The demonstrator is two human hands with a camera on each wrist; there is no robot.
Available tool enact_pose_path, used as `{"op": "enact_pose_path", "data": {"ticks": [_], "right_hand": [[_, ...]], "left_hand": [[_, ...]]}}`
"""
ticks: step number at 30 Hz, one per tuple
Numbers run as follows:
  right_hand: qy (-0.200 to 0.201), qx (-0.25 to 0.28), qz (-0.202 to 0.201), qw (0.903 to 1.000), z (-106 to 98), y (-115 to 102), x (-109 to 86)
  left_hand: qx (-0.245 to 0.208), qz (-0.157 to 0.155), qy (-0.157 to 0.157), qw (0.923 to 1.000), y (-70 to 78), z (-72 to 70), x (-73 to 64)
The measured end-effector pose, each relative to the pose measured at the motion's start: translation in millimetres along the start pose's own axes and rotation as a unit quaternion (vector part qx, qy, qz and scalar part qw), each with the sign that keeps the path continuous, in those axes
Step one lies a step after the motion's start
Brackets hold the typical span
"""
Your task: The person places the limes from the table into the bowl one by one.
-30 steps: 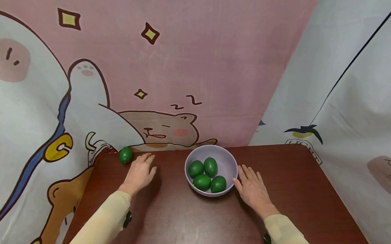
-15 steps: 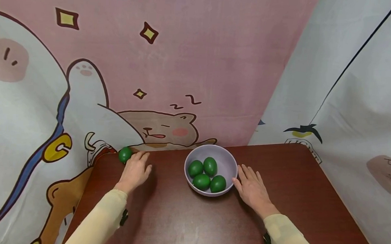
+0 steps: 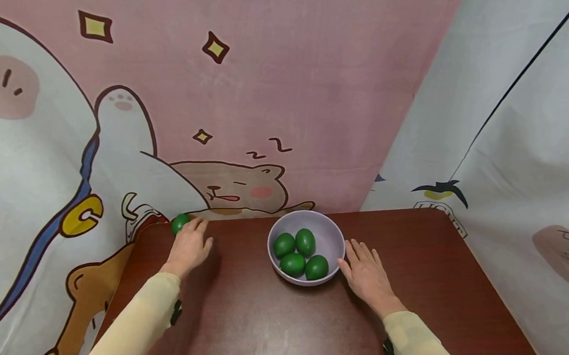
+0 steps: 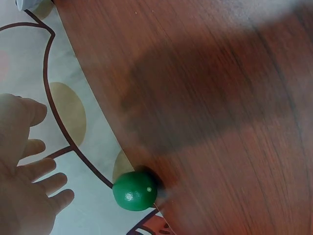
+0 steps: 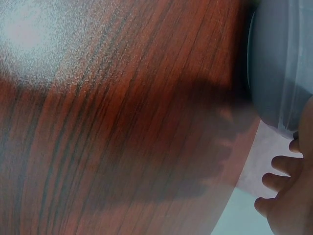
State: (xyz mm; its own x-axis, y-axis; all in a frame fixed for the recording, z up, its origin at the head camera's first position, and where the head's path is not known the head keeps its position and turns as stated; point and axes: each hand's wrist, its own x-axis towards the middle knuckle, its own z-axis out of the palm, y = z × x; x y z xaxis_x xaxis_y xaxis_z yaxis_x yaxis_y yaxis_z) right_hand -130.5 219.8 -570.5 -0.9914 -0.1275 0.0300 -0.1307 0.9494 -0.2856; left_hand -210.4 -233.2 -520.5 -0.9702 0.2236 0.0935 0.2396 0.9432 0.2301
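Observation:
At the table's far left corner lies a glossy green, egg-shaped fruit that looks like a lime point(image 3: 180, 224). My left hand point(image 3: 189, 247) hovers just right of it, partly overlapping it in the head view. In the left wrist view the fingers are loosely spread, apart from the green fruit point(image 4: 135, 191). A pale purple bowl point(image 3: 332, 240) stands near the back edge, with several similar green fruits point(image 3: 292, 265) inside. My right hand point(image 3: 366, 275) lies along the bowl's right side, fingers extended, thumb at the rim. The right wrist view shows these fingers close against the bowl wall point(image 5: 274, 63).
The dark red-brown wooden table point(image 3: 265, 328) narrows toward a printed cloth backdrop point(image 3: 294, 91) right behind its far edge. Another hanging cloth point(image 3: 522, 214) flanks the right side. Light reflects off the tabletop at the front middle.
My left hand has moved leftward, from right of the lone green fruit to partly over it in the head view. The right hand and the bowl stay in place.

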Motion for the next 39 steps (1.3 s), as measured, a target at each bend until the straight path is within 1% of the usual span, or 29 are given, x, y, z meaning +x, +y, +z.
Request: {"op": "enact_pose_path", "data": {"ticks": [7, 10, 19, 28, 34, 39], "right_hand": [[0.000, 0.002, 0.001, 1.0000, -1, -1, -0.3], [0.004, 0.000, -0.003, 1.0000, -1, -1, -0.4], [0.016, -0.005, -0.010, 0.9998, 0, 0, -0.2], [0.015, -0.009, -0.010, 0.9998, 0, 0, 0.1], [0.017, -0.015, -0.014, 0.9996, 1, 1, -0.1], [0.021, -0.020, -0.016, 0.9995, 1, 0, -0.6]], "left_hand": [[0.005, -0.007, 0.008, 0.9999, -7.2, -3.0, 1.4], [-0.001, -0.015, 0.005, 0.9999, -10.9, -3.9, 2.3], [-0.020, -0.056, -0.015, 0.9981, -21.2, -4.2, 5.0], [-0.021, -0.082, -0.025, 0.9961, -34.7, -2.8, 5.1], [-0.030, -0.108, -0.043, 0.9928, -37.7, -6.3, 2.9], [-0.037, -0.116, -0.044, 0.9916, -43.6, -6.5, 0.7]]}}
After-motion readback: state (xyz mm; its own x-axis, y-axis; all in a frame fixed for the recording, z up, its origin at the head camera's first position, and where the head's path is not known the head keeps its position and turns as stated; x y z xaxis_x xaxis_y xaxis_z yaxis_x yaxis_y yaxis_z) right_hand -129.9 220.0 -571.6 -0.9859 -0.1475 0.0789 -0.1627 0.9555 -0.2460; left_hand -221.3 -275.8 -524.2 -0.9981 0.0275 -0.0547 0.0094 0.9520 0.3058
